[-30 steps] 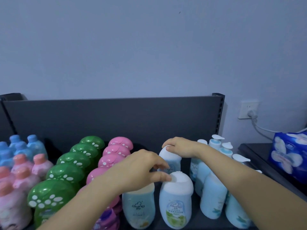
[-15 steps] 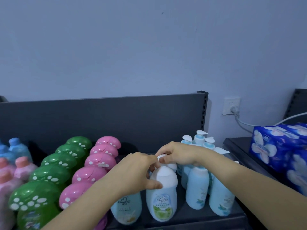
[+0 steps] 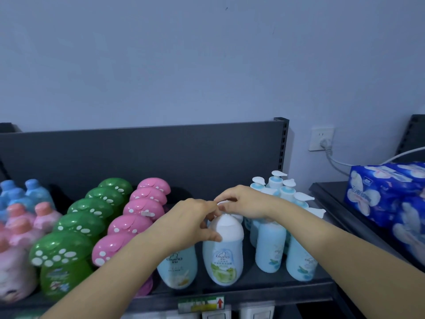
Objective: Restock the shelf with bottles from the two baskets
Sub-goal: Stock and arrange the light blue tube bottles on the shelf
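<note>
Centre of frame, lower half. The left hand grips the white cap of the green-label bottle, with the thumb on the cap's near face and the fingers curled over its far side. That bottle stands upright near the front edge of the shelf, long axis vertical, label toward the camera.

Directly behind it, higher in frame, the rear bottle shows only a sliver of white cap. The right hand is clenched over that cap from above, its forearm running in from the lower right. The two hands sit just beside each other, and the two bottles stand one behind the other in a single file.

Judgement: this looks like seating and squaring that file. The rear bottle hangs below the right hand's fingers, so its move is straight down or back toward the back panel. The left hand is nearer to the front bottle.

Room is tight. The yellow-label bottle stands just left of the front one; whether they touch I cannot tell. The pump bottles stand just right, across a narrow strip of dark deck. The surface is flat, dark and looks smooth. These bottles are tall, so a sideways nudge could probably tip a neighbour.

Files of pink mushroom-cap bottles and green mushroom-cap bottles fill the left of the frame. The baskets are not in view.
</note>
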`<state>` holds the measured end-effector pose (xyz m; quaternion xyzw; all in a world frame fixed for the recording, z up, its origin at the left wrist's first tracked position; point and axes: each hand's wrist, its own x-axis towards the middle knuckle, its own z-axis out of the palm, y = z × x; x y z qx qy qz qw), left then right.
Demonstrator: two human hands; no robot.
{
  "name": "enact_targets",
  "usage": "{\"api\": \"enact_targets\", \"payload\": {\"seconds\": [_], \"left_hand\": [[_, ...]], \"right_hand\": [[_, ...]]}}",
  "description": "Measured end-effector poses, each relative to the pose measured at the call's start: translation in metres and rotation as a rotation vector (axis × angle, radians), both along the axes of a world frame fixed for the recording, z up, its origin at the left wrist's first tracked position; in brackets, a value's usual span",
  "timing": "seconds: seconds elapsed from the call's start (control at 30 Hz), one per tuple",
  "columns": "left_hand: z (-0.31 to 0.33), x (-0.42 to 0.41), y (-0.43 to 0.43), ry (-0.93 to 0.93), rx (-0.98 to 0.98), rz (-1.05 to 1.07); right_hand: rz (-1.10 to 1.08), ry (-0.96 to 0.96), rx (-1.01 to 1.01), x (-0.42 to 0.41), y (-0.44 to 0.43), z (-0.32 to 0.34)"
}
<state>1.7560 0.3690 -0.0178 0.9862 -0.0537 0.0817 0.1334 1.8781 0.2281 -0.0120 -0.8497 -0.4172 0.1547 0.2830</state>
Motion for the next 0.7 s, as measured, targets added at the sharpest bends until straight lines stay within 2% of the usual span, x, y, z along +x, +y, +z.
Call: {"api": "enact_targets", "payload": {"seconds": [0.13, 0.27, 0.4, 0.5, 0.57, 0.7], "left_hand": [[-0.006, -0.003, 0.001, -0.016, -0.007, 0.030], [-0.008, -0.011, 0.003, -0.068, 0.128, 0.098], [0.000, -0.034, 0.011, -0.300, 0.165, 0.179], [0.012, -0.064, 0.029, -0.501, 0.339, 0.223], [0.021, -0.089, 0.048, -0.533, 0.421, 0.297], [0.032, -0.150, 0.097, -0.572, 0.467, 0.496]], "right_hand": [[-0.027, -0.024, 0.053, -0.006, -0.004, 0.003], [-0.025, -0.075, 0.118, -0.008, -0.012, 0.009], [-0.022, -0.251, 0.158, -0.015, -0.020, 0.017], [0.000, -0.423, 0.170, -0.028, -0.019, 0.028], [0.014, -0.496, 0.167, -0.040, -0.011, 0.035], [0.081, -0.562, 0.186, -0.075, 0.016, 0.044]]}}
